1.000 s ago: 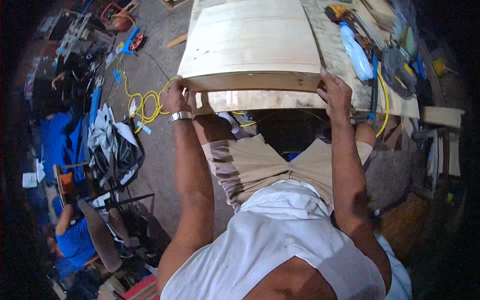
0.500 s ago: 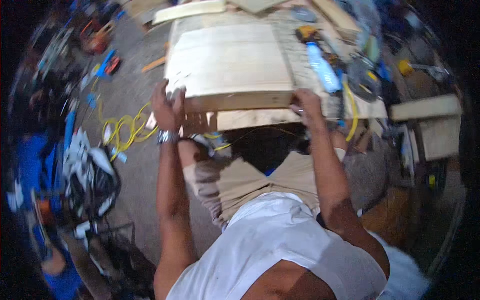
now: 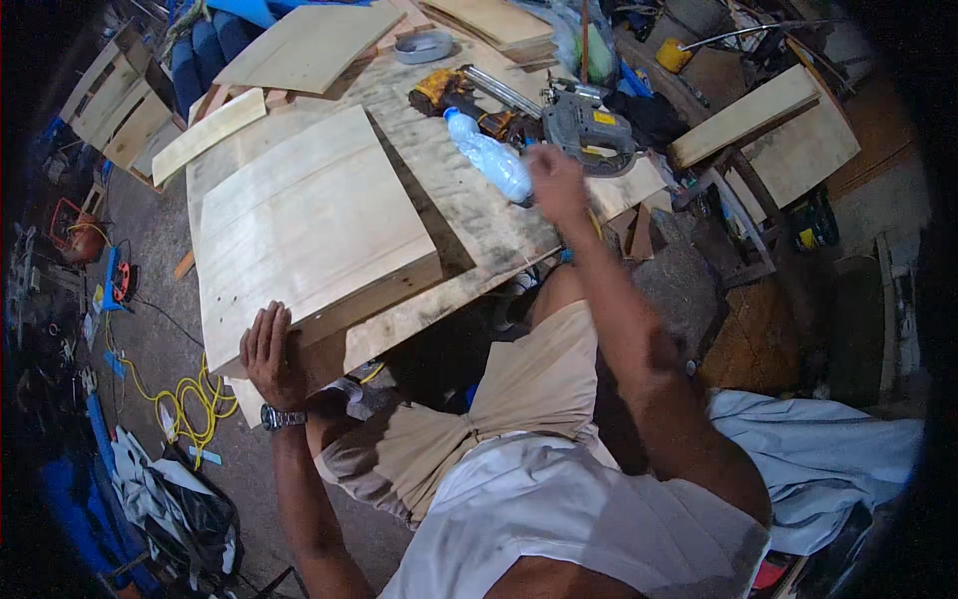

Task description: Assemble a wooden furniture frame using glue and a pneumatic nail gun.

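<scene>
A shallow box of pale wood [image 3: 309, 215] lies at an angle on the worktable, its broad top panel up. My left hand [image 3: 267, 354] is against its near edge at the left, the fingers stretched side by side over the front face. A metal-banded watch is on that wrist. My right hand [image 3: 557, 185] is off the box, raised at the bottom end of a clear plastic bottle [image 3: 487, 160] with a blue cap. Motion smears its fingers; whether they touch the bottle is unclear. Past the bottle lie a yellow-and-black power tool [image 3: 439, 92] and a grey power tool [image 3: 589, 122].
The plywood worktable [image 3: 479, 235] also bears a roll of tape [image 3: 423, 46], a loose wood strip [image 3: 210, 136] and flat panels [image 3: 309, 48]. A coiled yellow cord [image 3: 190, 409] is on the floor at left. Boards [image 3: 748, 115] stand at right.
My right hand has let go of the box and moved right to the bottle. My left hand stays at the box's edge. The whole view has swung toward the right.
</scene>
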### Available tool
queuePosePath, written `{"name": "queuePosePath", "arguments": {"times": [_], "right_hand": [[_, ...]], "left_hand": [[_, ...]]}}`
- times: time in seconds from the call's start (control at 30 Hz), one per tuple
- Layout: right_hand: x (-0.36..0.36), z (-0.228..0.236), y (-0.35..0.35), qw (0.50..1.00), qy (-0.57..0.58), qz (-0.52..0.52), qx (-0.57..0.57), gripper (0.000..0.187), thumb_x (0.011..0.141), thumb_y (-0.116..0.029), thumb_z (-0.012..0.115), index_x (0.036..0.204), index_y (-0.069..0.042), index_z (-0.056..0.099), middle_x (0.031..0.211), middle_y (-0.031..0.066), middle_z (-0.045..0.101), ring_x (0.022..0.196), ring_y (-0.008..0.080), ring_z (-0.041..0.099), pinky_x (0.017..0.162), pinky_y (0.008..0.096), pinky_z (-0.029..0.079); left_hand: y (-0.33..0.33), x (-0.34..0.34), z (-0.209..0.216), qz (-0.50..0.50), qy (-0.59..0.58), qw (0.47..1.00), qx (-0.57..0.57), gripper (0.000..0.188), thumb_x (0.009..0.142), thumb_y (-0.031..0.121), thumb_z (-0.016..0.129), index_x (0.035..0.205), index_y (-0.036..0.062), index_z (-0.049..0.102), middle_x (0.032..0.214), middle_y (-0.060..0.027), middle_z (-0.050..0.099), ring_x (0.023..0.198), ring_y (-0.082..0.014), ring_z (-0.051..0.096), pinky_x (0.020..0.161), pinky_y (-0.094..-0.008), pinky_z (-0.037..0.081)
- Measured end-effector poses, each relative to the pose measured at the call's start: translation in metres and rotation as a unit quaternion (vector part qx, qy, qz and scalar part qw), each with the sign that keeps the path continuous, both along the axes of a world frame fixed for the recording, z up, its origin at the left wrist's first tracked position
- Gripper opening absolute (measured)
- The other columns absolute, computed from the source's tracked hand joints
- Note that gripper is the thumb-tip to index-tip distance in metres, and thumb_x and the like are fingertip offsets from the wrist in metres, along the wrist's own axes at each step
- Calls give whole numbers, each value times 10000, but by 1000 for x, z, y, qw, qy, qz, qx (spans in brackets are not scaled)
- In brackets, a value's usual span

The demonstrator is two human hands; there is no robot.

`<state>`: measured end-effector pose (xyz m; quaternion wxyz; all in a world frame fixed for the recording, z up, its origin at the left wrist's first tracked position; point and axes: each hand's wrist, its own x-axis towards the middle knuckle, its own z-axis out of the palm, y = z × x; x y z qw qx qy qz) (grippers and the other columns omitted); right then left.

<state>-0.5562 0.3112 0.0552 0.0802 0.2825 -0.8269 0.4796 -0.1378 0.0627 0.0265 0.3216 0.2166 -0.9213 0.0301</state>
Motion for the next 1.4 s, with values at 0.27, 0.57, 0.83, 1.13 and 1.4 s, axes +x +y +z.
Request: {"name": "queuePosePath", "arguments": {"times": [0.27, 0.57, 0.83, 1.13, 1.4], "right_hand": [[-80, 4, 68, 982, 49, -76, 163, 287, 878, -162, 622, 1121, -14, 663, 1097, 212, 669, 1034, 382, 634, 921, 440, 495], [-10, 15, -1, 963, 112, 40, 241, 375, 882, -266, 670, 1161, -18, 629, 1155, 190, 642, 1116, 386, 587, 964, 459, 468], [5, -3, 20, 934, 54, -118, 332, 492, 904, -351, 608, 1228, 16, 561, 1265, 252, 557, 1162, 428, 532, 981, 506, 437], [16, 0, 62, 954, -111, -35, 276, 456, 854, -223, 652, 1230, 19, 560, 1111, 264, 619, 1065, 437, 604, 923, 485, 476], [-88, 50, 17, 937, 134, 49, 320, 396, 881, -175, 589, 1232, 6, 571, 1123, 243, 622, 1077, 427, 585, 918, 488, 471]], "left_hand": [[-1, -2, -6, 12, -5, 1000, -6, 309, 948, 176, 581, 1248, 133, 645, 1322, -62, 628, 1278, -261, 542, 1087, -448, 344], [0, -4, -11, 14, -5, 1000, -17, 325, 941, 115, 571, 1259, 120, 634, 1309, -78, 636, 1275, -258, 552, 1092, -454, 332], [0, -5, -11, 22, -1, 1000, -14, 278, 987, 200, 550, 1238, 122, 640, 1309, -79, 634, 1264, -265, 558, 1087, -452, 333], [-5, -1, -11, 18, 2, 1000, -9, 276, 964, 183, 564, 1214, 107, 652, 1278, -90, 649, 1236, -293, 571, 1075, -475, 342], [-4, -4, -12, 21, -3, 1000, -13, 227, 948, 157, 584, 1142, 77, 670, 1246, -108, 664, 1207, -289, 585, 1050, -477, 359]]}}
